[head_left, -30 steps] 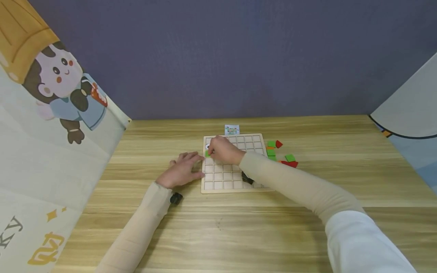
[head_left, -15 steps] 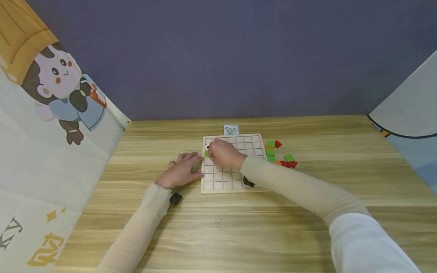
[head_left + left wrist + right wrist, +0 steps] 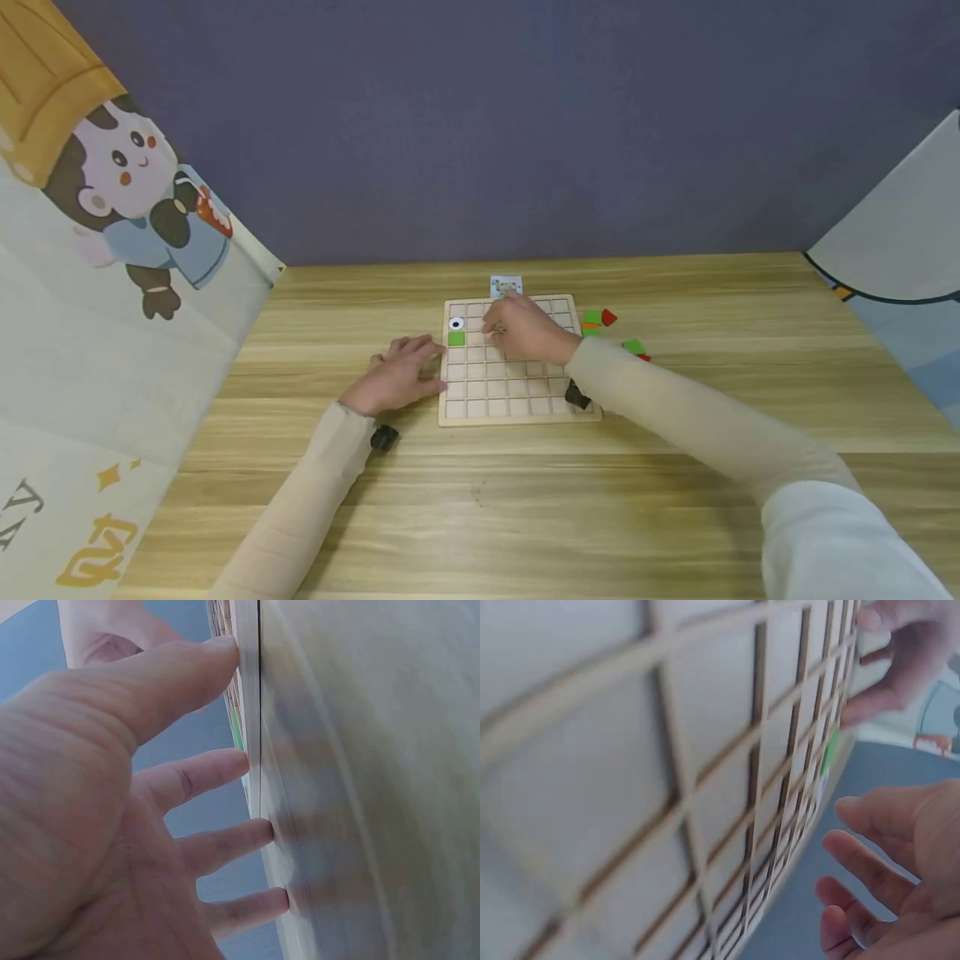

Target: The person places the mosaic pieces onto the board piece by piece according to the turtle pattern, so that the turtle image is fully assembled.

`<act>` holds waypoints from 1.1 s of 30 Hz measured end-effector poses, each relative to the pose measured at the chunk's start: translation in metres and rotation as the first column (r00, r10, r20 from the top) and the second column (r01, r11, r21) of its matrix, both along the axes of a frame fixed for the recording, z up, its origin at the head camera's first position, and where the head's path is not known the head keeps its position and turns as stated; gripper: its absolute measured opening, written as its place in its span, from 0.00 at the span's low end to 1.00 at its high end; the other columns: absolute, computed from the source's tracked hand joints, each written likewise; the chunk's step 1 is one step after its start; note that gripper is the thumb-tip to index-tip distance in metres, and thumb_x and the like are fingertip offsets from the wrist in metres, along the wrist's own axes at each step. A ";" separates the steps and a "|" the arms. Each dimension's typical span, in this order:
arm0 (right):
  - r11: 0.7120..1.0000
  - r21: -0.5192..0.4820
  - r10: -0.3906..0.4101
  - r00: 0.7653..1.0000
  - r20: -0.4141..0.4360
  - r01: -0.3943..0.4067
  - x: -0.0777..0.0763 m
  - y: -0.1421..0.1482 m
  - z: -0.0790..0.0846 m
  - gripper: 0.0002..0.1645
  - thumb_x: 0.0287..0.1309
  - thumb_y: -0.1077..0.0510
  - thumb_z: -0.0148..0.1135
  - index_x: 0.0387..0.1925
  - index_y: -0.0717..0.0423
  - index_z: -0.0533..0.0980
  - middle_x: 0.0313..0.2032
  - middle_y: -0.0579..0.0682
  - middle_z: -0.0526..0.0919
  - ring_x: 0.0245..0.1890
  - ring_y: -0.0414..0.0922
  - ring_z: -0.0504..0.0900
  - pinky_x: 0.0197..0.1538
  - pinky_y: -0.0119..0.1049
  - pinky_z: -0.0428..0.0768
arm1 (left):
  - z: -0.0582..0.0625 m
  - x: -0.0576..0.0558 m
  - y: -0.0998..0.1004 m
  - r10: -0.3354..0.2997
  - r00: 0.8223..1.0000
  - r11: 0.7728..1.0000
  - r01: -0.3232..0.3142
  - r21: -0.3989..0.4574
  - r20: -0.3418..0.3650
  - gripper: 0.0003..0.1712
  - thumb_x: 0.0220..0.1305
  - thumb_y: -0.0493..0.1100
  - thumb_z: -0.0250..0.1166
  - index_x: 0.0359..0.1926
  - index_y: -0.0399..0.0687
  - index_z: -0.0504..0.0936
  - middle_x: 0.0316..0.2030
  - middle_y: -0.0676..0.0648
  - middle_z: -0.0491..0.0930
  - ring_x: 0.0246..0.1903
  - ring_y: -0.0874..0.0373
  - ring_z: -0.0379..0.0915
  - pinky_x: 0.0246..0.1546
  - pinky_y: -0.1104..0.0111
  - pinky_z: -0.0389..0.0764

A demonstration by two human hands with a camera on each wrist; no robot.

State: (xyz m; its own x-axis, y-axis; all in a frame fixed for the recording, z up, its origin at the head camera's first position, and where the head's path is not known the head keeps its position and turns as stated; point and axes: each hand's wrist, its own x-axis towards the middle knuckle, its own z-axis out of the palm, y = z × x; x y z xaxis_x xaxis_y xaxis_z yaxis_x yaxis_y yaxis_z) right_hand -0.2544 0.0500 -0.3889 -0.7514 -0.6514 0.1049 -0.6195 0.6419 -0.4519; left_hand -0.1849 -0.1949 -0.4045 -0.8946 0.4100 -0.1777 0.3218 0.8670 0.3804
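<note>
A wooden grid board [image 3: 487, 407] lies on the table. In its leftmost column sit a white tile with a black eye dot [image 3: 457, 323] and, just below it, a green square tile [image 3: 456, 339]. My left hand [image 3: 397, 375] is beside the board, fingers spread; in the left wrist view its thumb [image 3: 180, 679] and index fingertip touch the board's left edge. Over the upper middle of the grid is my right hand [image 3: 531, 330]. Its fingers are loosely bent in the right wrist view, nothing shows between them, and they are apart from the board.
Behind the board lies a small picture card [image 3: 506, 286]. To its right are loose green tiles [image 3: 633, 346], red pieces [image 3: 609, 317] and an orange piece [image 3: 590, 326], partly hidden by the right forearm. A dark wall [image 3: 525, 150] closes the table's back.
My right hand has moved right, away from the board's left column, uncovering the eye tile and the green tile. My left hand has stayed at the board's edge.
</note>
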 end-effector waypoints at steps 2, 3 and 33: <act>1.000 -0.017 -0.023 1.000 0.016 0.024 -0.002 0.011 0.005 0.08 0.56 0.65 0.65 0.38 0.57 0.84 0.45 0.50 0.81 0.49 0.48 0.73 0.58 0.44 0.68 | 0.000 0.000 -0.001 0.000 1.000 1.000 0.000 -0.005 -0.002 0.36 0.63 0.59 0.60 0.68 0.55 0.63 0.71 0.41 0.50 0.67 0.38 0.43 0.54 0.32 0.52; 0.999 -0.023 -0.036 0.999 0.016 0.036 -0.003 0.017 0.006 0.08 0.56 0.66 0.65 0.38 0.58 0.84 0.45 0.51 0.81 0.50 0.49 0.73 0.58 0.45 0.68 | 0.000 0.000 -0.001 -0.001 1.000 1.000 0.001 -0.004 -0.002 0.36 0.63 0.59 0.60 0.68 0.55 0.63 0.71 0.40 0.50 0.67 0.38 0.43 0.54 0.32 0.52; 0.953 0.042 -0.303 0.939 0.163 0.301 -0.017 0.164 -0.015 0.17 0.55 0.72 0.57 0.47 0.64 0.80 0.52 0.64 0.77 0.34 0.52 0.74 0.36 0.43 0.72 | 0.002 0.002 0.000 -0.009 1.000 1.000 0.009 -0.002 0.003 0.35 0.64 0.59 0.59 0.69 0.55 0.62 0.71 0.40 0.49 0.68 0.37 0.42 0.54 0.31 0.50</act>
State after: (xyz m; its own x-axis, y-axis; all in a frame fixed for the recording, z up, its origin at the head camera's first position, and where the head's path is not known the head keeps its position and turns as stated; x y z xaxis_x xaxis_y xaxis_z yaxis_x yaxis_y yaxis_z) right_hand -0.2714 0.2139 -0.4036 -0.9189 -0.3918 -0.0468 -0.3127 0.7953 -0.5194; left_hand -0.1834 -0.1950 -0.4026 -0.8904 0.4177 -0.1807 0.3286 0.8648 0.3796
